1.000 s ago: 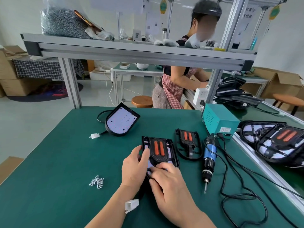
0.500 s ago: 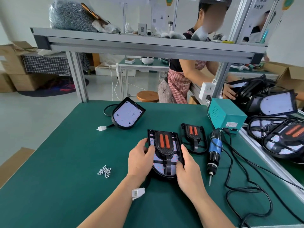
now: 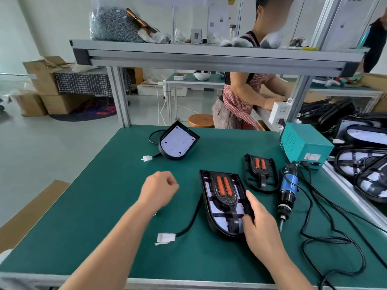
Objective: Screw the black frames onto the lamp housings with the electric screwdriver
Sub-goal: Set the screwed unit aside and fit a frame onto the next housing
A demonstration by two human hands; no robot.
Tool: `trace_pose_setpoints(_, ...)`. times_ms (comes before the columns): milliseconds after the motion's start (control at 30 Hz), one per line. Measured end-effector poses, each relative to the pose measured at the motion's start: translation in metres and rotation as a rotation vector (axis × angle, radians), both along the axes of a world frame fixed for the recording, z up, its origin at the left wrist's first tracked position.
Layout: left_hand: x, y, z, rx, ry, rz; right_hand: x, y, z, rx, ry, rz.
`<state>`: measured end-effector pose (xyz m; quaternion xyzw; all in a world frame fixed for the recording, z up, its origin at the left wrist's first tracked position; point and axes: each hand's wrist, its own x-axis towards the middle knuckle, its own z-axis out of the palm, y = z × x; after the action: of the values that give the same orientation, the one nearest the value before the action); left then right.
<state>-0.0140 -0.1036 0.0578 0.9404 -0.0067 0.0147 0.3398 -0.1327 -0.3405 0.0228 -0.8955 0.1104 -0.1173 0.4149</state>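
Black frame [image 3: 228, 200] sits on lamp housing [image 3: 219, 223]; my right hand [image 3: 261, 227] grips the housing's right edge. My left hand [image 3: 159, 189] is clenched above the bench [image 3: 100, 216], nothing visible inside.

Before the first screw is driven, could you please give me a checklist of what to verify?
1. The black frame lies on the lamp housing: ok.
2. The right hand grips the housing's edge: ok.
3. The electric screwdriver is in hand: not ok, it lies on the table.
4. The left hand holds screws: cannot tell, it is a fist.
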Motion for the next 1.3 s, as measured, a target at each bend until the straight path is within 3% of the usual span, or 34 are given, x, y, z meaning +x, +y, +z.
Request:
trace_pose_setpoints(233, -0.008, 0.050, 0.014, 0.260, 0.152, -0.121, 0.001, 0.000, 0.002, 0.054, 0.008, -0.019)
trace_pose_setpoints(667, -0.013, 0.033, 0.001, 0.445, 0.064, -0.142, -0.001, 0.001, 0.005, 0.078, -0.001, -0.012)
trace_pose_setpoints(733, -0.017, 0.028, 0.004, 0.377, -0.026, -0.112, -0.002, 0.001, 0.005, 0.077, 0.001, -0.008)
trace_pose_setpoints(867, -0.030, 0.002, 0.021, -0.067, -0.102, -0.062, -0.001, 0.001, 0.005, 0.109, 0.016, -0.013)
trace_pose_setpoints(1000, -0.045, -0.043, 0.038, -0.324, -0.142, -0.155, 0.000, 0.003, 0.005, 0.090, 0.013, 0.002)
trace_pose_setpoints(1133, -0.050, -0.084, 0.038, -0.400, -0.135, -0.248, -0.002, 0.003, 0.003, 0.046, -0.008, 0.012)
trace_pose_setpoints(1300, -0.051, -0.107, 0.020, -0.279, -0.234, -0.288, -0.003, 0.002, 0.001, 0.093, -0.083, 0.040)
